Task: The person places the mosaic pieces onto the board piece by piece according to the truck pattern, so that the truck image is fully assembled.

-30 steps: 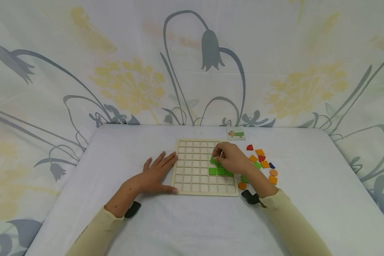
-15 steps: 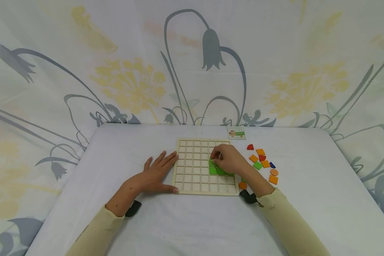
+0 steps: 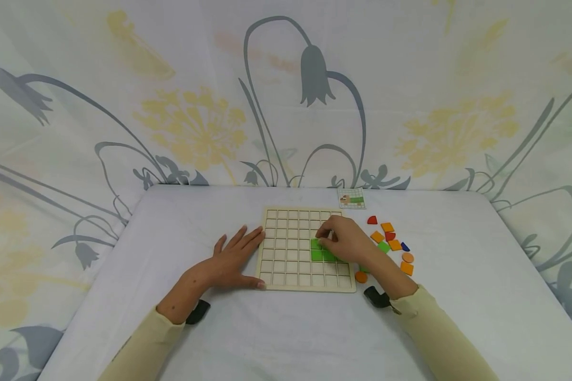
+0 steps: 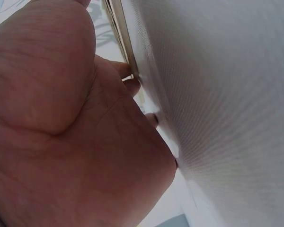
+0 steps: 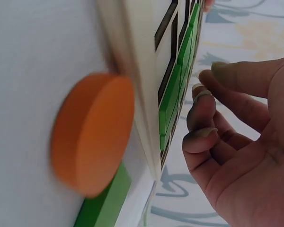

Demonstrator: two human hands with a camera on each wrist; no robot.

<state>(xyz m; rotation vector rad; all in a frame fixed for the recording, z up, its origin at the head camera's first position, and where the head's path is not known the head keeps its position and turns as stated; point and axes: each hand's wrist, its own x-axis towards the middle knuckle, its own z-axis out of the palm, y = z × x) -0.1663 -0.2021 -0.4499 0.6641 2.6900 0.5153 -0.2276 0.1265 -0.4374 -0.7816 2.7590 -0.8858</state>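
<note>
A pale gridded board lies on the table. My left hand is spread flat beside it, fingertips and thumb at its left edge; the left wrist view shows the palm from close by. Over the board's right half is my right hand, fingers bent, thumb and forefinger close together right over a green square tile. More green tiles fill neighbouring cells, partly hidden by the hand. From the right wrist, the right hand shows nothing between its fingers, near the row of green tiles.
Right of the board lie loose pieces: orange squares, orange discs, red quarter-rounds, a blue piece and a green tile. A small picture card lies behind the board. A patterned cloth hangs behind.
The green tile under my right fingertips has come down in line with the tiles below it. My right hand has shifted slightly toward me; the left hand has stayed put.
</note>
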